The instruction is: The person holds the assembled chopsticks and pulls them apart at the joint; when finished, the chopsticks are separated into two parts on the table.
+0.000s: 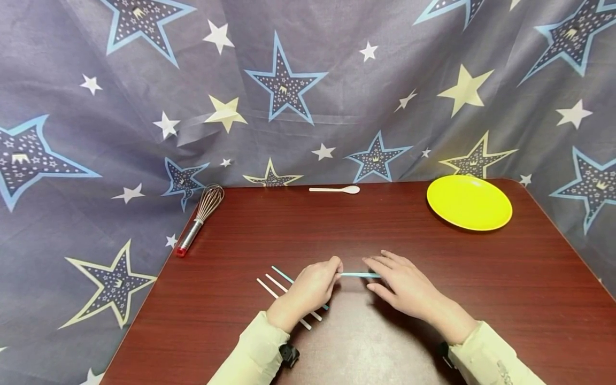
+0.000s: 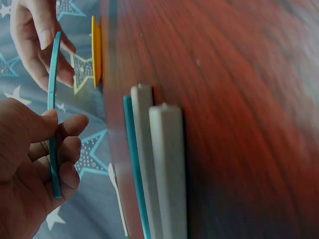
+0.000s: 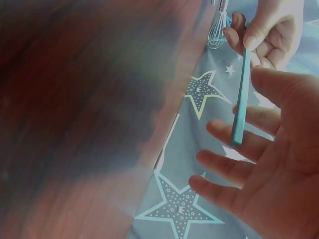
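My left hand (image 1: 310, 286) pinches a thin teal stick (image 1: 358, 275) between thumb and fingers, holding it level above the table. In the left wrist view the stick (image 2: 53, 94) runs past the thumb toward the other hand. My right hand (image 1: 409, 286) is at the stick's free end with its fingers spread; in the right wrist view that end (image 3: 239, 119) lies between the thumb and the fingers, which are not curled round it. Under my left forearm, a teal stick (image 1: 282, 274) and two white sticks (image 1: 267, 288) lie side by side on the table.
A whisk (image 1: 199, 219) lies at the table's left edge. At the back edge lies a white spoon (image 1: 334, 190). The yellow plate (image 1: 469, 203) sits at the back right of the dark red table (image 1: 366, 235). A star-patterned cloth (image 1: 308, 96) hangs behind.
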`<state>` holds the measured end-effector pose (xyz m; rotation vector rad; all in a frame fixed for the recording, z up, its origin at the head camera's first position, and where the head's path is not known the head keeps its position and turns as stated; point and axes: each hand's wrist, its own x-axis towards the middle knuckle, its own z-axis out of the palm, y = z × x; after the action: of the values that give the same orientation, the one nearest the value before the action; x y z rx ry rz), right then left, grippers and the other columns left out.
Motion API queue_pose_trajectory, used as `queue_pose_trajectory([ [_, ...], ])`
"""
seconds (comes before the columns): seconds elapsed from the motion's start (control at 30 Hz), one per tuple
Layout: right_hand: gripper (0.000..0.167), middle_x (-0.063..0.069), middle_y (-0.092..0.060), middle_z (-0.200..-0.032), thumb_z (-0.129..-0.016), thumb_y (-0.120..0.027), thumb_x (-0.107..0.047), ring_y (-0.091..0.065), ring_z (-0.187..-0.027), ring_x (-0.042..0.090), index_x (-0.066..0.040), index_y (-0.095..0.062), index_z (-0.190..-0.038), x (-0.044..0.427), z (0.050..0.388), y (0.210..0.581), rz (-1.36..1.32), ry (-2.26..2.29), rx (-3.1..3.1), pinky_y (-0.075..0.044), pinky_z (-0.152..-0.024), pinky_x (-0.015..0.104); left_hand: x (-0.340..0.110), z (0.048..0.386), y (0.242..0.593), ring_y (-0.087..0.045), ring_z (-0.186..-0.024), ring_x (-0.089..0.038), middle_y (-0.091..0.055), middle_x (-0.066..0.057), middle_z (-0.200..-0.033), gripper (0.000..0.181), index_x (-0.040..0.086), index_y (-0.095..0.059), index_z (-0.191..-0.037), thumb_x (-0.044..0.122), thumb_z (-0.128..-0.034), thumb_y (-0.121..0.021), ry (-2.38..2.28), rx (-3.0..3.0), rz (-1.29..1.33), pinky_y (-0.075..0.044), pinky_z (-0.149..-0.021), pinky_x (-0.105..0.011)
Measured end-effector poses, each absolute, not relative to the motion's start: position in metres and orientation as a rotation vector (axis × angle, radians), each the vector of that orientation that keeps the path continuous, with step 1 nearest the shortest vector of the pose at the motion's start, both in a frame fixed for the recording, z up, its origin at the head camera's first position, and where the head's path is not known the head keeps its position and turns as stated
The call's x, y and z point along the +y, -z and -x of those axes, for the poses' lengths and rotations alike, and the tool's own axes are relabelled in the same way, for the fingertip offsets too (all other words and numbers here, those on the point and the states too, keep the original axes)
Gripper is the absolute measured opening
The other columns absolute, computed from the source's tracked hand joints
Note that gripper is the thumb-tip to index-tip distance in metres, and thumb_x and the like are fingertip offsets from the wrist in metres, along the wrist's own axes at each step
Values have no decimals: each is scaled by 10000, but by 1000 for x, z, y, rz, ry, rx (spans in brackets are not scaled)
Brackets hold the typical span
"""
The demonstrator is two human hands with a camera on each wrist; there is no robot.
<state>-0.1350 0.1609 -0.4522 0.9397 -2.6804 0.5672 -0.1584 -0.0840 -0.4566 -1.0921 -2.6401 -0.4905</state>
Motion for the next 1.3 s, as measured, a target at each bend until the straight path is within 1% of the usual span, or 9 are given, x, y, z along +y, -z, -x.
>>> queue_pose_trajectory([
  [0.13,341,58,-698,-1024,-892,-698,-261,-652,-986,254,-50,-667,-1158,159,135,452,-967,-561,-2643,-472,-895,467,-77,157,456,-644,-711,-150,-626,27,-802,111,115,-519,-1016,150,-961,-609,494,-2644,1115,-510,-629,-309],
  [0.27,224,-8,-700,-905,-906,-682,-240,-664,-819,156,-78,-678,-1061,157,134,451,-979,-559,-2635,-506,-769,397,-71,156,456,-646,-733,-143,-631,28,-824,107,110,-515,-1034,148,-971,-592,507,-2640,1137,-512,-647,-297],
  [0.4,116,-74,-616,-769,-896,-694,-213,-566,-649,95,-122,-637,-940,157,133,450,-972,-576,-2637,-483,-602,340,-67,155,456,-647,-741,-144,-628,24,-831,110,104,-511,-1038,145,-972,-589,515,-2626,1159,-513,-652,-292],
  [0.47,128,-102,-542,-707,-886,-706,-208,-486,-595,72,-147,-594,-875,157,133,449,-968,-574,-2636,-446,-547,312,-65,154,455,-645,-741,-140,-628,25,-829,109,103,-510,-1037,144,-973,-588,511,-2620,1169,-512,-651,-289],
  [0.6,209,-132,-440,-650,-870,-727,-194,-395,-555,56,-177,-534,-791,157,134,448,-957,-572,-2643,-381,-502,262,-61,152,453,-644,-749,-130,-634,26,-835,106,107,-512,-1046,149,-977,-581,517,-2622,1187,-513,-656,-287],
  [0.83,285,-134,-378,-618,-874,-723,-180,-342,-532,58,-194,-477,-731,158,136,448,-940,-532,-2688,-330,-476,232,-56,152,452,-616,-712,-110,-632,32,-825,91,117,-547,-1033,162,-970,-594,519,-2663,1183,-505,-619,-282],
  [0.97,304,-138,-369,-609,-869,-728,-176,-338,-523,55,-196,-465,-718,159,136,448,-933,-520,-2683,-326,-467,237,-54,153,453,-562,-669,-97,-583,53,-787,44,134,-569,-961,168,-968,-597,506,-2671,1193,-488,-594,-281],
  [1.1,308,-149,-360,-600,-883,-713,-186,-337,-519,42,-204,-458,-711,159,136,447,-930,-524,-2682,-319,-463,233,-53,154,454,-500,-632,-86,-515,65,-738,123,146,-552,-871,197,-975,-591,508,-2669,1205,-461,-570,-273],
  [1.3,299,-169,-335,-583,-901,-688,-216,-349,-506,36,-213,-452,-718,157,135,444,-939,-497,-2697,-321,-459,247,-50,154,453,-545,-646,-97,-529,78,-725,167,170,-561,-831,238,-983,-581,489,-2663,1219,-479,-582,-289],
])
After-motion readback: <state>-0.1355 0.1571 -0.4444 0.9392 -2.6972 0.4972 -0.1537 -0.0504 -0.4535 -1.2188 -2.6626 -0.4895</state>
